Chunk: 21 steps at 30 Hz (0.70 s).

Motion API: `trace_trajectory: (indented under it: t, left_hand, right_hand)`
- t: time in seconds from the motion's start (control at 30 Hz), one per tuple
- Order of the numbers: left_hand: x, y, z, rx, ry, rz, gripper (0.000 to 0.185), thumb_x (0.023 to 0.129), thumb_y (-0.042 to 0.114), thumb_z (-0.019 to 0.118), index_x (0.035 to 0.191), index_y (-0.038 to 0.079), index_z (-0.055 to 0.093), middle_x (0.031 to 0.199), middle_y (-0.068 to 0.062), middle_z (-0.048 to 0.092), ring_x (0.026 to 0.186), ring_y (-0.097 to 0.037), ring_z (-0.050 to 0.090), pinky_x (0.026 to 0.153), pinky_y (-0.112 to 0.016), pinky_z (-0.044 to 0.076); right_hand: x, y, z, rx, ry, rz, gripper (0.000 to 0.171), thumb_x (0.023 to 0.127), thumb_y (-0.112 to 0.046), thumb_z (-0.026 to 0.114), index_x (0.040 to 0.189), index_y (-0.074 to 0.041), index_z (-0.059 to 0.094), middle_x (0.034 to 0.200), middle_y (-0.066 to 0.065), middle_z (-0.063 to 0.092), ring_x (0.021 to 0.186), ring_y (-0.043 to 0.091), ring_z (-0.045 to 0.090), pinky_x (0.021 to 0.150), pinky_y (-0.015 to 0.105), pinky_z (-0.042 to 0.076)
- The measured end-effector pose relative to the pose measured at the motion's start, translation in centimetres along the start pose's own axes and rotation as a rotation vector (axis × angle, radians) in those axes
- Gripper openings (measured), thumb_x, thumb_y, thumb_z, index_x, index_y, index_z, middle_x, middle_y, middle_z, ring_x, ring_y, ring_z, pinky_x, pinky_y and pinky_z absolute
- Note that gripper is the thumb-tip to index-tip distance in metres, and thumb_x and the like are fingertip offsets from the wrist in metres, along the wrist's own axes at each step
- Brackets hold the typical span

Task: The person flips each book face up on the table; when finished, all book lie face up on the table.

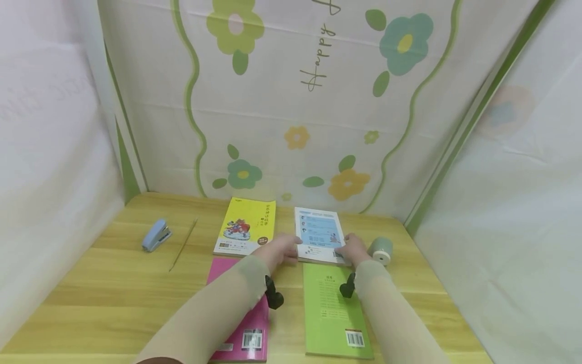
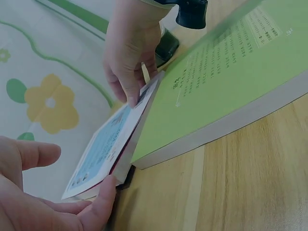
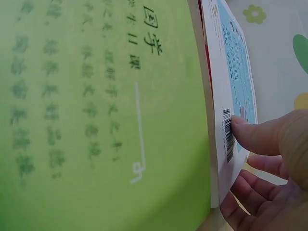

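A blue-and-white book lies at the back of the table between both hands. My right hand pinches its near right corner; in the right wrist view the thumb presses on the cover beside the barcode, other fingers at the book's side. At the left edge is my left hand, its fingertips right at the book's side and its thumb raised apart in the left wrist view. Just in front of this book lies a green book, back cover up.
A yellow book lies at the back left, with a pink book before it, partly under my left forearm. Further left are a blue stapler and a thin stick. A green-and-white cylindrical object stands right of my right hand.
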<state>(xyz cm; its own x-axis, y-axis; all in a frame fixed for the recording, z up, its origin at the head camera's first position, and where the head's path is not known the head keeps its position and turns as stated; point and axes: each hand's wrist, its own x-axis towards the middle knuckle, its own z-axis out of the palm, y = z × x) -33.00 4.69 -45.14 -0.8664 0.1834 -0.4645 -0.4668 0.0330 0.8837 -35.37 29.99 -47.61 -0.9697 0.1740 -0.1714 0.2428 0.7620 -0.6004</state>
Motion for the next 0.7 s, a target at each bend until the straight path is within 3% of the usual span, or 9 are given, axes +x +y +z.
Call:
trace_trajectory:
  t: [0.2, 0.4, 0.53, 0.7]
  left_hand:
    - [0.4, -0.5, 0.2, 0.062, 0.04, 0.008, 0.065, 0.087, 0.016, 0.068, 0.14, -0.009, 0.04, 0.104, -0.02, 0.063, 0.096, -0.031, 0.063, 0.085, -0.037, 0.054]
    - [0.8, -1.0, 0.6, 0.084, 0.002, 0.055, 0.046, 0.088, 0.015, 0.068, 0.124, -0.009, 0.053, 0.096, -0.015, 0.065, 0.089, -0.028, 0.064, 0.082, -0.036, 0.055]
    - [1.0, -1.2, 0.9, 0.102, 0.001, 0.07, 0.04, 0.09, 0.016, 0.067, 0.12, -0.008, 0.055, 0.092, -0.015, 0.066, 0.085, -0.028, 0.066, 0.079, -0.035, 0.056]
    - [1.0, -1.3, 1.3, 0.106, -0.049, 0.096, 0.033, 0.093, 0.008, 0.06, 0.121, -0.01, 0.056, 0.096, -0.017, 0.069, 0.089, -0.03, 0.07, 0.08, -0.035, 0.058]
  right_hand:
    - [-0.2, -0.2, 0.0, 0.007, -0.002, 0.019, 0.059, 0.086, -0.016, 0.073, 0.135, 0.003, 0.045, 0.13, 0.025, 0.052, 0.116, 0.04, 0.051, 0.1, 0.055, 0.043]
    - [-0.3, -0.2, 0.0, 0.013, 0.001, 0.026, 0.059, 0.087, -0.015, 0.072, 0.135, 0.002, 0.044, 0.132, 0.026, 0.05, 0.117, 0.04, 0.05, 0.102, 0.056, 0.041]
    - [-0.3, -0.2, 0.1, 0.022, 0.002, 0.025, 0.06, 0.086, -0.015, 0.073, 0.136, 0.002, 0.044, 0.134, 0.026, 0.049, 0.12, 0.041, 0.048, 0.103, 0.057, 0.04]
    - [-0.2, -0.1, 0.2, 0.019, 0.011, 0.024, 0.06, 0.085, -0.015, 0.074, 0.136, 0.002, 0.045, 0.132, 0.025, 0.052, 0.117, 0.04, 0.051, 0.1, 0.056, 0.042]
